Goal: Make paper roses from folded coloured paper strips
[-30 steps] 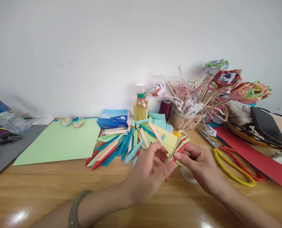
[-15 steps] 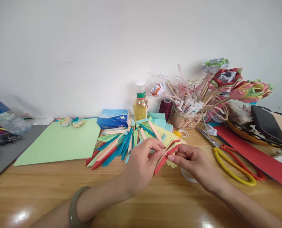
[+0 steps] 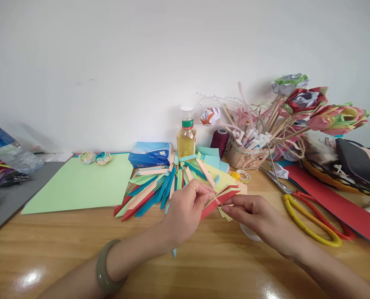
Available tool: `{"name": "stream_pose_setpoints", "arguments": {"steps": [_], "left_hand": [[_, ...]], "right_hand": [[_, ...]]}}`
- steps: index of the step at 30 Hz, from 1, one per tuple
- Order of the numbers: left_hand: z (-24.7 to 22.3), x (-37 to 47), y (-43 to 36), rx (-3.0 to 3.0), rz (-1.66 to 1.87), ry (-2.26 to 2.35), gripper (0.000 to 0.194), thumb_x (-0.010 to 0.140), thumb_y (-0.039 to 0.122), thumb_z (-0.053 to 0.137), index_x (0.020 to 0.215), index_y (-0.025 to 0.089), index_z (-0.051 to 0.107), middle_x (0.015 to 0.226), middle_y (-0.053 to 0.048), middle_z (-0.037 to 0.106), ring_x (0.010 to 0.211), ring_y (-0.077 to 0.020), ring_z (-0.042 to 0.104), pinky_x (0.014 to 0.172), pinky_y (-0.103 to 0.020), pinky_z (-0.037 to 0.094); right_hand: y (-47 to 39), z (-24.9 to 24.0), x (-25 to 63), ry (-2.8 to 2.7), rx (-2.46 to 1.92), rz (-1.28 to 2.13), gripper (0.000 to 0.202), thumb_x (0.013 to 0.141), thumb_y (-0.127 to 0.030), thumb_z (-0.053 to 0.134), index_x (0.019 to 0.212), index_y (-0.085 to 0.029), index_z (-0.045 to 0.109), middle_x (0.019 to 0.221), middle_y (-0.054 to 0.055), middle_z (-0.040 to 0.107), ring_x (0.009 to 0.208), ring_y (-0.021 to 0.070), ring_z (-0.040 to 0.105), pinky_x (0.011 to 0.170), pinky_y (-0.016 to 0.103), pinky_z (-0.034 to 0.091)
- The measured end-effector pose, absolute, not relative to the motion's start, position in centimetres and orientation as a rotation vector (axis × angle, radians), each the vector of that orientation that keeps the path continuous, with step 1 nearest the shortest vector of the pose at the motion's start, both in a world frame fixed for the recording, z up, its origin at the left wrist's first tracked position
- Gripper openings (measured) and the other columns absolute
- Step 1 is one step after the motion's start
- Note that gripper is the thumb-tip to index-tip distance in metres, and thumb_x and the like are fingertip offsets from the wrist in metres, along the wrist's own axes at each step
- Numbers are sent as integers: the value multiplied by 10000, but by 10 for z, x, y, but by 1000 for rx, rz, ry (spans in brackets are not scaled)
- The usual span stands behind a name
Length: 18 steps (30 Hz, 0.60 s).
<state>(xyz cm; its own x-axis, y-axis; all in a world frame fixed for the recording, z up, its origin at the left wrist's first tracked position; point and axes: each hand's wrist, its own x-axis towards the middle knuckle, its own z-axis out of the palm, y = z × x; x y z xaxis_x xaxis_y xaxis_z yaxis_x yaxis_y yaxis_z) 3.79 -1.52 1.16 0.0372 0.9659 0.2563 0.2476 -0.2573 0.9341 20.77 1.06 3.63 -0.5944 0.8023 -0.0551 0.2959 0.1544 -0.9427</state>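
Observation:
A small bundle of folded paper strips (image 3: 231, 194), red and pale yellow, is between my hands above the table. My left hand (image 3: 185, 209) is closed, pinching the bundle near its middle with thumb and forefinger. Across the bundle's middle runs a thin pale strand (image 3: 217, 201), thread or wire, I cannot tell which. With thumb and forefinger pinched, my right hand (image 3: 256, 212) grips an end of this strand at the bundle's right side. Behind my left hand fans out a pile of coloured paper strips (image 3: 164, 191).
Large scissors (image 3: 312, 220) lie on the right beside red paper (image 3: 331, 199). Behind stand a bottle of yellow liquid (image 3: 186, 143), a tissue pack (image 3: 150, 154) and a basket (image 3: 249, 155) with paper flowers. A green sheet (image 3: 79, 182) covers the left; a tape roll (image 3: 243, 176) lies mid-table.
My right hand has drawn slightly away from my left, and the pale strand now shows between them. The paper bundle has tilted flatter. The view has shifted a little.

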Motion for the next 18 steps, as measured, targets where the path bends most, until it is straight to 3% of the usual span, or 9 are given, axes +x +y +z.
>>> {"name": "stream_pose_setpoints", "arguments": {"steps": [3, 8, 14, 18], "left_hand": [[11, 38, -15, 1597, 1226, 1244, 96, 843, 231, 473, 764, 193, 513, 884, -40, 655, 829, -153, 614, 745, -286, 471], [9, 38, -12, 1553, 1199, 1395, 119, 838, 271, 489, 755, 190, 512, 764, -14, 630, 729, -145, 605, 679, -272, 474], [2, 40, -13, 1331, 1193, 1326, 195, 842, 381, 469, 783, 195, 475, 770, -4, 567, 639, -145, 603, 484, -246, 490], [-1, 39, -13, 1400, 1252, 1389, 173, 853, 341, 471, 770, 190, 484, 787, -14, 583, 701, -147, 594, 602, -270, 484]], "right_hand": [[7, 32, 207, -2049, -1100, 1315, 301, 813, -437, 521, 784, -184, 682, 687, 9, 625, 678, 169, 550, 612, 256, 433], [-1, 26, 207, -2175, -1185, 960, 311, 860, -393, 455, 771, -206, 687, 568, 0, 588, 516, 133, 491, 474, 218, 371], [-4, 22, 208, -2205, -1119, 853, 265, 860, -328, 468, 910, -243, 714, 680, 40, 699, 595, 175, 612, 544, 243, 449], [-5, 22, 208, -2274, -1087, 802, 273, 867, -290, 453, 969, -255, 704, 748, 47, 720, 618, 176, 632, 542, 242, 460]]}}
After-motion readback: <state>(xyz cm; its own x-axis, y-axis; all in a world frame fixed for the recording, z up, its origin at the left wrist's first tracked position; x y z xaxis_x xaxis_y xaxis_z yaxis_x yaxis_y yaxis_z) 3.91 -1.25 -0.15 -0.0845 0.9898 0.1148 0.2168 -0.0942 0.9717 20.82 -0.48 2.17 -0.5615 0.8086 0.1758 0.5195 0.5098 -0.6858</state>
